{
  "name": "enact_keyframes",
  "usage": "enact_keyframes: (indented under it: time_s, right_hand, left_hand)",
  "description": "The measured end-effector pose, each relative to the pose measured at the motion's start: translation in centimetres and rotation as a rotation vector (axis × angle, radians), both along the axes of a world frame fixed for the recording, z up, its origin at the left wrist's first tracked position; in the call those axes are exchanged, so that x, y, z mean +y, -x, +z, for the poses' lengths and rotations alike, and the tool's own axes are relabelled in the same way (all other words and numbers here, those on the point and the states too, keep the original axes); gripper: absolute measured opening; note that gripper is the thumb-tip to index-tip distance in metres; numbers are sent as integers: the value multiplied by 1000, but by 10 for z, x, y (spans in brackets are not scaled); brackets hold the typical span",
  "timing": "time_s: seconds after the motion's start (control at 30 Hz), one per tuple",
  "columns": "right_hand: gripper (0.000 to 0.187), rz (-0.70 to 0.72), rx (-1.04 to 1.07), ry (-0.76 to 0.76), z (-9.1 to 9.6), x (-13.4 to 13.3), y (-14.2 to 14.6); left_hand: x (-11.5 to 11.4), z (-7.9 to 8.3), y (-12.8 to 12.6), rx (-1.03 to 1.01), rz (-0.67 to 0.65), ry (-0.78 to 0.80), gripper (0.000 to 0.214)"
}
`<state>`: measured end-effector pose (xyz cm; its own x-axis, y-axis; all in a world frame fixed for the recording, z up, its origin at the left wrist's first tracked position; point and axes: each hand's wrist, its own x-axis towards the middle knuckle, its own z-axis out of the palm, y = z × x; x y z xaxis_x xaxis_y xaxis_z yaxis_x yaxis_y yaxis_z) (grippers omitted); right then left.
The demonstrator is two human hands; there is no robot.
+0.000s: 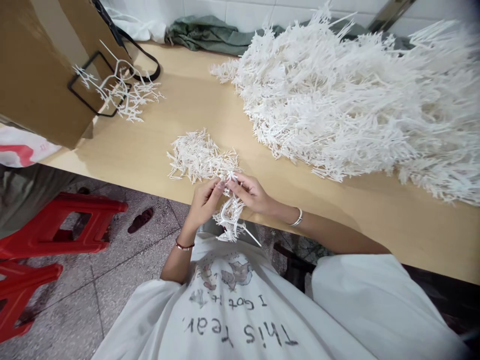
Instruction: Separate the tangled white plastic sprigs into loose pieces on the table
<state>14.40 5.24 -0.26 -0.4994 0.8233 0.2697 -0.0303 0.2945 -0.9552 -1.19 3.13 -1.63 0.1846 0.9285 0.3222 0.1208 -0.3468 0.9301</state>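
Observation:
My left hand (pixel 204 200) and my right hand (pixel 252 194) meet at the near edge of the wooden table (pixel 157 150). Both pinch one white branched plastic frame (pixel 229 217) that hangs down between them over the table edge. Fingers of both hands are closed on it. Just beyond my hands lies a small heap of loose white plastic pieces (pixel 198 157). A very large pile of white plastic frames (pixel 360 95) covers the right and far part of the table.
A brown cardboard box (pixel 37 70) stands at the far left, with a black strap (pixel 131 50) and a few bare white frames (pixel 123 92) beside it. Grey-green cloth (pixel 206 35) lies by the tiled wall. Red plastic stools (pixel 56 235) stand on the floor at left.

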Motion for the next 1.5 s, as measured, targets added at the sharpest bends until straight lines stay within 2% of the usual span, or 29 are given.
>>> enact_keyframes:
  time_s: [0.47,0.8,1.13,1.5]
  right_hand:
    - [32,51,-4,31,-6,1,1]
    - [34,62,-28,91,-13,2,-4]
    - [33,76,-54,49,-12,4,-6]
    - [32,77,-60,-5,-8,6,-5]
  left_hand:
    - [-2,-2,3,28,-5,-18,33]
    - [2,3,3,39,-94,6,31]
    - [4,2,2,75,-83,-44,31]
    - [3,1,0,59,-44,-27,35]
